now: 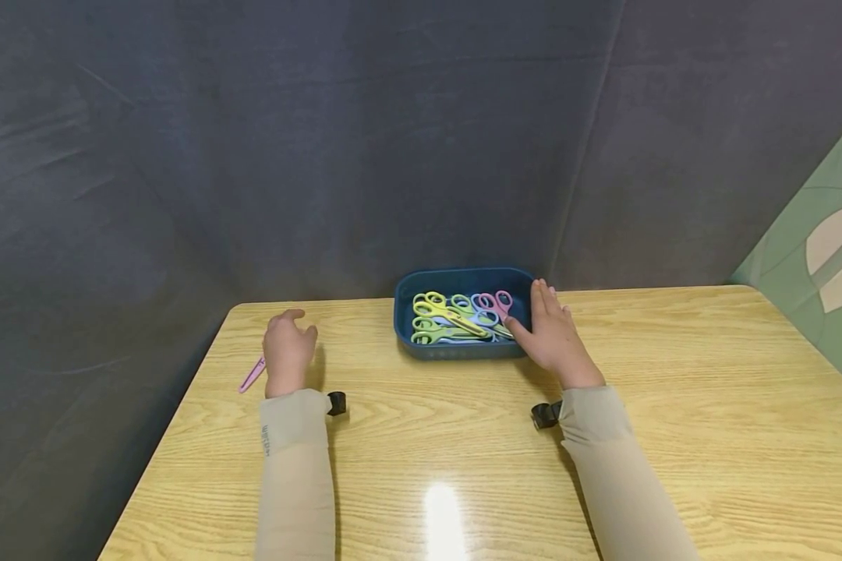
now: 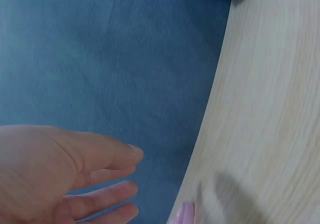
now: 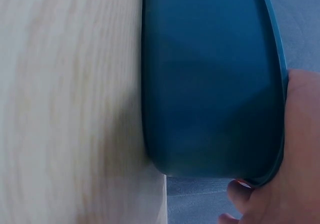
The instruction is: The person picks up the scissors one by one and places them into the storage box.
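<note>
A dark blue plastic box (image 1: 456,352) stands near the table's back edge, holding several children's scissors (image 1: 456,315) with yellow, green, blue and pink handles. My right hand (image 1: 556,343) holds the box's right end, its thumb over the rim on the inner side and the fingers along the outside. In the right wrist view the box wall (image 3: 215,84) fills the middle, beside that hand (image 3: 300,154). Over the table's left part my left hand (image 1: 289,351) hovers with loosely bent, parted fingers and nothing between them. Partly hidden under it lies a slim pink piece (image 1: 252,375), perhaps scissors.
The wood-grain table (image 1: 393,467) reaches toward me and to the right. Behind it rises a dark grey cloth (image 1: 393,140). A green and beige patterned surface (image 1: 831,257) borders the right side. Each wrist carries a small black camera (image 1: 546,415).
</note>
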Motion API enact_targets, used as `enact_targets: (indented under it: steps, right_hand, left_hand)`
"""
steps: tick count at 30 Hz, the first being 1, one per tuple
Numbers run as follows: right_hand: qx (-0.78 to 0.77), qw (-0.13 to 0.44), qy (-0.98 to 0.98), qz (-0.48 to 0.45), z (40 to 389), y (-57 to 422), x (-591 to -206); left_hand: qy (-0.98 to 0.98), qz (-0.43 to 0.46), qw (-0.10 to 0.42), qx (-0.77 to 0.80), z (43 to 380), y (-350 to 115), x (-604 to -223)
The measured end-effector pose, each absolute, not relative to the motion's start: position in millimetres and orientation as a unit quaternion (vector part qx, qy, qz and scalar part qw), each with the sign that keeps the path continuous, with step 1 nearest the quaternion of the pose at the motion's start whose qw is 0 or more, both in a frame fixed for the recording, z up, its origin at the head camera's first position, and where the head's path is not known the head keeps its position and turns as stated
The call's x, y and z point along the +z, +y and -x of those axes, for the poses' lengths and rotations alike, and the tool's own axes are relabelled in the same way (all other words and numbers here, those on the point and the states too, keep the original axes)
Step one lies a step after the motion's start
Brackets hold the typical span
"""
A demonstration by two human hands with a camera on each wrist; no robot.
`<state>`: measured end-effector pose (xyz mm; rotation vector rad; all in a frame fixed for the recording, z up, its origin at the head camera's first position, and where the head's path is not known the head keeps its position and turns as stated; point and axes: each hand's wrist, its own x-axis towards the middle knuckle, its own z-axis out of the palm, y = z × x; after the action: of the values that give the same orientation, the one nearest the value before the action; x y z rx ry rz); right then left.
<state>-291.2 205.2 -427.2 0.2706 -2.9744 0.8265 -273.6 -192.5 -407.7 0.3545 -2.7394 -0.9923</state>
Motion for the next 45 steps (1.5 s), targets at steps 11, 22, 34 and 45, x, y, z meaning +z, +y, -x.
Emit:
enact_targets:
  steps: [11, 22, 34, 45]
  right_hand:
    - [0.269, 0.03, -0.958, -0.09, 292, 205, -429]
    - [0.269, 0.024, -0.959, -0.086, 290, 206, -429]
    - [0.268, 0.029, -0.959, -0.089, 291, 205, -428]
    - [0.266, 0.02, -0.96, -0.087, 291, 206, -428]
  left_hand:
    - [-0.93, -0.18, 0.036, -0.32, 267, -213, -412]
    - [-0.918, -0.219, -0.012, -0.33, 268, -219, -416]
    - [-0.911, -0.262, -0.046, -0.316, 267, -226, -421]
    - [-0.91, -0.273, -0.02, -0.311, 263, -229, -421]
